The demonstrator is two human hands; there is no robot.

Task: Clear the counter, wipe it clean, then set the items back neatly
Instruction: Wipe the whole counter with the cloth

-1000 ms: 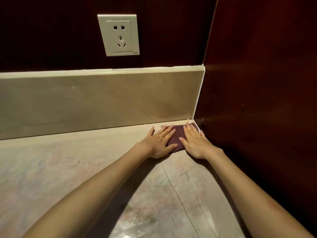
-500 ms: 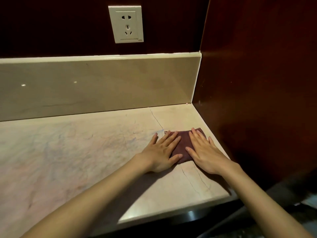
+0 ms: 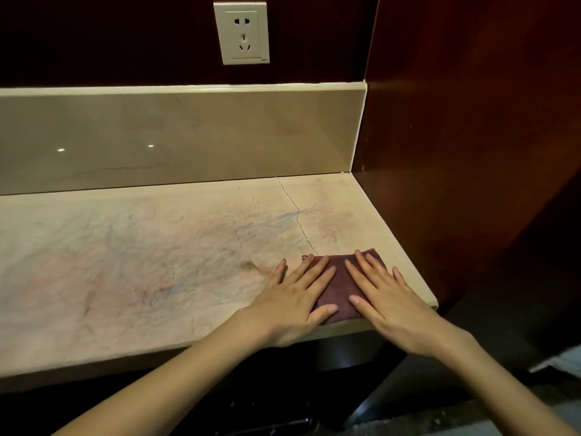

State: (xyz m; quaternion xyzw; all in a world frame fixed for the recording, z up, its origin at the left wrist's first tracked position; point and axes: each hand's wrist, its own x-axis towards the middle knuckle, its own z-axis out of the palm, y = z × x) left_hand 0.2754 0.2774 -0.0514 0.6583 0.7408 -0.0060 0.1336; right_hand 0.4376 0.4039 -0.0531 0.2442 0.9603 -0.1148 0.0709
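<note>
A folded dark maroon cloth (image 3: 341, 284) lies flat on the pale marble counter (image 3: 141, 253), near its front right corner. My left hand (image 3: 295, 300) presses on the cloth's left part with straight, spread fingers. My right hand (image 3: 386, 297) presses on its right part the same way. Most of the cloth is hidden under both palms. The counter carries faint blue and pink smears, a small brown spot (image 3: 248, 265) and a thin crack (image 3: 298, 215).
A dark wooden side panel (image 3: 471, 152) closes the counter on the right. A beige backsplash (image 3: 176, 136) runs along the back, with a white wall socket (image 3: 241, 32) above it. The counter's front edge (image 3: 188, 347) lies under my wrists.
Both hands have dragged the cloth from the back right corner toward the front edge of the counter, staying flat on it.
</note>
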